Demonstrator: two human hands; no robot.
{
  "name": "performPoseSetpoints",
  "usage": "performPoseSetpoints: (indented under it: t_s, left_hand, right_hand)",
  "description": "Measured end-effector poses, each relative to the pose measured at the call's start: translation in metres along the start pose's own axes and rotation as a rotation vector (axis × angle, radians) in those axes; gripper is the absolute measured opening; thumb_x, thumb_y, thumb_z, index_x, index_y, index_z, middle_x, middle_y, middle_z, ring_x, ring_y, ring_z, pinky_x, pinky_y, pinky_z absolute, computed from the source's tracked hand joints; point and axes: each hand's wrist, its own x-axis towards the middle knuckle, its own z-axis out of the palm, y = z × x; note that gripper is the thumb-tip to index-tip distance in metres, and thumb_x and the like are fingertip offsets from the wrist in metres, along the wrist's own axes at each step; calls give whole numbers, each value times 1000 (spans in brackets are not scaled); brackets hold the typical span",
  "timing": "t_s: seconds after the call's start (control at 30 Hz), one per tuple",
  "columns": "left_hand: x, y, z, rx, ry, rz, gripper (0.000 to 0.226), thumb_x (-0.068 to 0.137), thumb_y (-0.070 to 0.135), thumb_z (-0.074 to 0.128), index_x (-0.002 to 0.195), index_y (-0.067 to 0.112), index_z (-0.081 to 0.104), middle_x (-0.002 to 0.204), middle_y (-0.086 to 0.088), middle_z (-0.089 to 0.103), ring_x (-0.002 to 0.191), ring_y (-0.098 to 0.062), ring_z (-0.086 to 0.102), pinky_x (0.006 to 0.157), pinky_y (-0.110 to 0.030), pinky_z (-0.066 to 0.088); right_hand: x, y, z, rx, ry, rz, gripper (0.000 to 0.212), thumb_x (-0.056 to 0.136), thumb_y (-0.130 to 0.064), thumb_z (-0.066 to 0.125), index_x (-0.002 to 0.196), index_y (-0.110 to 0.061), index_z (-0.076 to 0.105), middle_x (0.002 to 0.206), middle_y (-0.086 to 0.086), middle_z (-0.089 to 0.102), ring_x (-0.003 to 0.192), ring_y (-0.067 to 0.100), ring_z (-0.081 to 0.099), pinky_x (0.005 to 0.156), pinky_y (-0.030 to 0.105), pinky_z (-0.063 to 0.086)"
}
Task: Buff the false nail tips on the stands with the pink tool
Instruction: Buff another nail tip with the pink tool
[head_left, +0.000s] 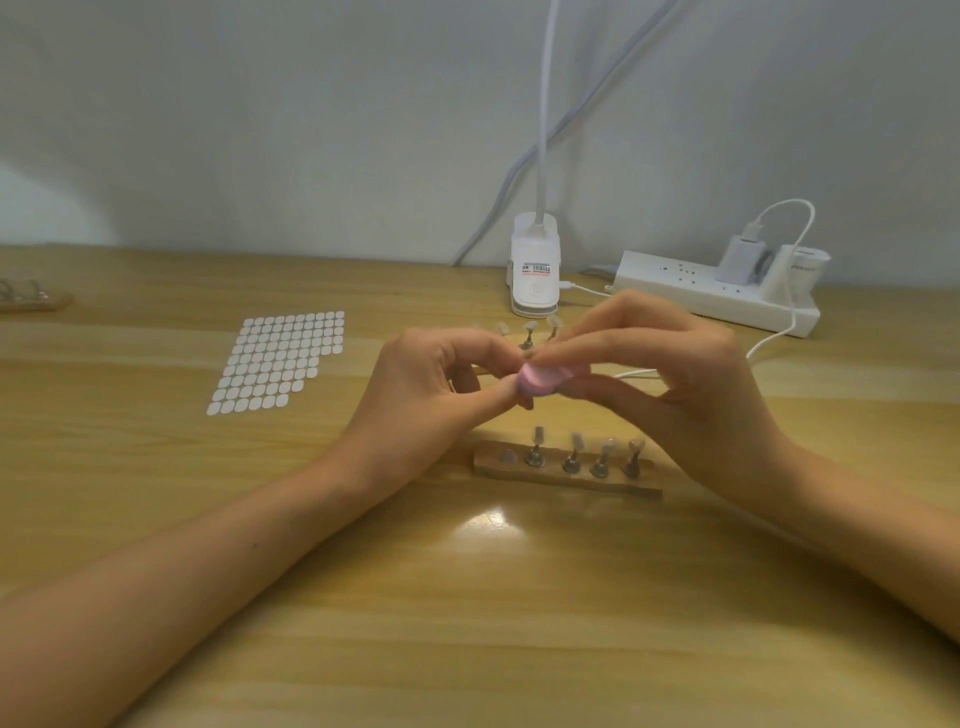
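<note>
Above the table's middle, my right hand (691, 384) holds the pink tool (543, 379) between thumb and fingers. My left hand (431, 395) pinches a small nail stand (525, 401) against the tool; the nail tip on it is hidden by the tool and my fingers. Below my hands lies a wooden holder (566, 475) with several metal stands bearing false nail tips (576, 441); its leftmost spot shows only a bare metal base. A second row of stands with nail tips (530, 332) stands behind my hands, partly hidden.
A sheet of white oval stickers (280, 361) lies to the left. A white clip lamp base (535, 275) and a white power strip (717, 293) with plugs and a cable sit at the back. Another wooden holder (31, 300) lies at the far left edge.
</note>
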Motion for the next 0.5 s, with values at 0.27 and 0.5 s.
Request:
performPoseSetpoints:
  t_s: [0.27,0.5]
  left_hand:
    - [0,1,0,-11,12,-8,6,87,20,76,81,17,77,53,24,59,42,0,35,48,-6,26]
    - [1,-2,-1,-35,21,-27,9,87,17,76,81,23,78,65,18,69,46,-1,36,50,-10,30]
  right_hand:
    - [0,-1,1,-22,2,-12,24,87,-17,71,112,-14,71,96,5,68,90,15,66,79,28,55]
    - [-1,0,1,-23,11,23,24,86,-13,74,109,-13,73,95,6,68,89,14,66,78,29,55]
